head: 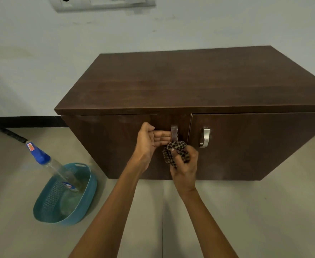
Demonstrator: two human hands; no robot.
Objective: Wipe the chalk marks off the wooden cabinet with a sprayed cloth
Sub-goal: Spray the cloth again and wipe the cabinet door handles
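Note:
A dark brown wooden cabinet (pixel 199 81) with two doors stands on the floor against the wall. My left hand (pixel 149 140) lies flat on the left door, fingers stretched toward its metal handle (pixel 174 133). Just below that handle, my right hand (pixel 185 164) is shut on a bunched black-and-tan checked cloth (pixel 175 153) held against the door. Faint pale smudges show near the top of the left door (pixel 104 138). A clear spray bottle (pixel 56 164) with a blue nozzle leans in a teal basket at the left.
The teal plastic basket (pixel 89 194) sits on the tiled floor left of the cabinet. The right door has its own metal handle (pixel 205 136). A black cable (pixel 7 133) runs along the skirting. A switch plate (pixel 104 2) is on the wall above.

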